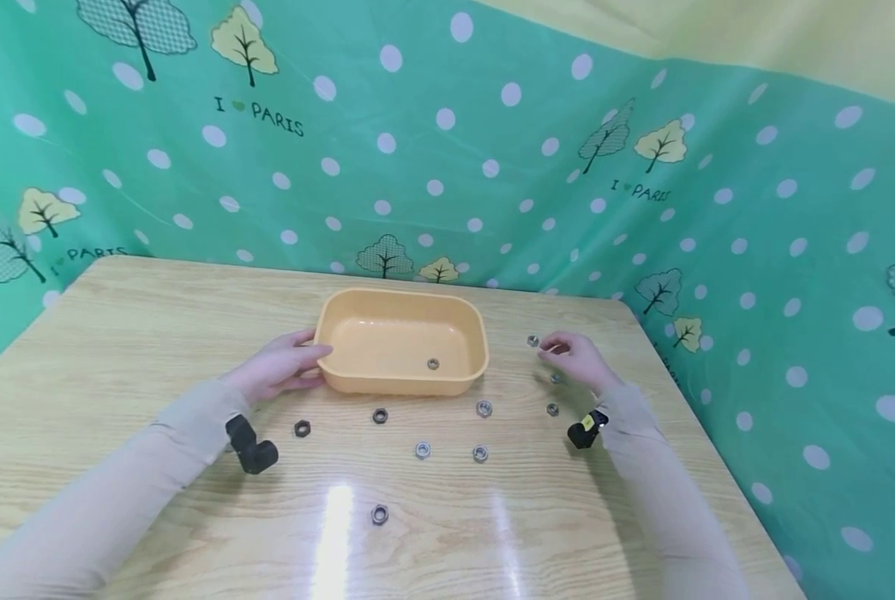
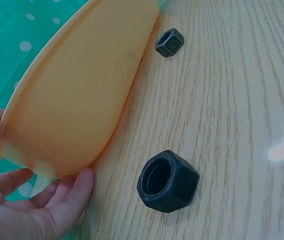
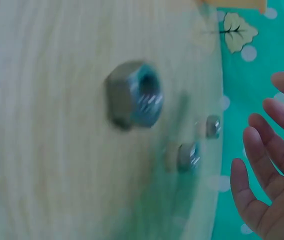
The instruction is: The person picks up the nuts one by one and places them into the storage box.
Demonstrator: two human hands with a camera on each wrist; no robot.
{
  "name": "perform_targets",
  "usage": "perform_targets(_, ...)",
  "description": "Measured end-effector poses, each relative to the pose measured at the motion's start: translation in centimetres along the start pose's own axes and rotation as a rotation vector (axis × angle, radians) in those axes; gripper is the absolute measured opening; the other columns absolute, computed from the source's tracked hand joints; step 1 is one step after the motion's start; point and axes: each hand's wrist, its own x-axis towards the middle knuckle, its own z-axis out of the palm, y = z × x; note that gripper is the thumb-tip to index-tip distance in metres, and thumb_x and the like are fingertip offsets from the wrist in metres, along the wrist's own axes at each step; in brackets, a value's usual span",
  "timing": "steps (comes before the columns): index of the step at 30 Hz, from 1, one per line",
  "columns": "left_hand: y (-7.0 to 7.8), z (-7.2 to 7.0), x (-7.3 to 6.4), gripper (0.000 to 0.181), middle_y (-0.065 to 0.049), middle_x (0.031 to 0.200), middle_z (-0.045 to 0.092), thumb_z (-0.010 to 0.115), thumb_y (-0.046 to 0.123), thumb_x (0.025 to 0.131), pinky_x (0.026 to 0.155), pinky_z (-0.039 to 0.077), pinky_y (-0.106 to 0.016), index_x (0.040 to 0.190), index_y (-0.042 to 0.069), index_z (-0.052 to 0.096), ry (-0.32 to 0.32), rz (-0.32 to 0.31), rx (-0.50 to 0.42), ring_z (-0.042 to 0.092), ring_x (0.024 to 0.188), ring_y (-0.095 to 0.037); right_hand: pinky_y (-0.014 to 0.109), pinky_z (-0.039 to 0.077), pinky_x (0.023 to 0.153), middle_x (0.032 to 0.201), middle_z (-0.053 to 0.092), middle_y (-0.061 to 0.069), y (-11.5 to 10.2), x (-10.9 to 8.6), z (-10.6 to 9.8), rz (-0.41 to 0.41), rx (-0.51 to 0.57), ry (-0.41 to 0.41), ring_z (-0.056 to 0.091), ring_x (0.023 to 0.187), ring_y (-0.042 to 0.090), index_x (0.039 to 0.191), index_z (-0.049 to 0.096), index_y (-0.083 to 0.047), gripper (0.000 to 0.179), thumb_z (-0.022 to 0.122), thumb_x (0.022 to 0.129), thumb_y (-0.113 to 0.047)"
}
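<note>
An orange plastic tub (image 1: 401, 383) stands on the table with one small metal nut (image 1: 433, 364) inside. My left hand (image 1: 286, 364) grips the tub's left end, thumb over the rim and fingertips (image 2: 85, 182) low on the outer wall. Near that hand lie two dark hex nuts, a nearer one (image 2: 168, 181) and a farther one (image 2: 170, 42). My right hand (image 1: 577, 360) hovers right of the tub with its fingers loosely bent and apart, holding nothing. Close to its fingertips lies a silvery nut (image 1: 533, 341). Two more small nuts lie under and before it, one (image 1: 556, 378) partly by the palm.
Several nuts lie across the wooden table (image 1: 215, 533): silvery ones (image 1: 484, 408) in front of the tub and a dark one (image 1: 379, 514) nearest me. A green dotted curtain (image 1: 447, 167) hangs behind the table and along its right edge.
</note>
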Motion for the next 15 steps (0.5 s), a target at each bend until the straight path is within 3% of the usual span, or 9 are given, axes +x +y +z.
perform_targets(9,0.0,0.0,0.2,0.073,-0.029,0.149,0.027,0.046,0.025,0.100,0.105,0.045,-0.035,0.151,0.002,-0.001,0.003,-0.012,-0.001,0.049,0.126,-0.025,0.032,0.052,0.078,0.109,0.063,0.019,2.2,-0.9,-0.1,0.079,-0.026,-0.024,0.058,0.098,0.029,0.110,0.062,0.001,0.029,0.063,0.090,-0.020)
perform_targets(15,0.0,0.1,0.2,0.074,-0.030,0.149,0.026,0.046,0.025,0.100,0.106,0.044,-0.036,0.151,0.001,-0.002,0.001,-0.004,0.003,0.042,0.132,-0.033,0.030,0.052,0.077,0.109,0.064,0.019,3.3,-1.1,-0.1,0.093,-0.045,-0.037,0.059,0.097,0.029,0.111,0.063,0.000,0.031,0.064,0.089,-0.021)
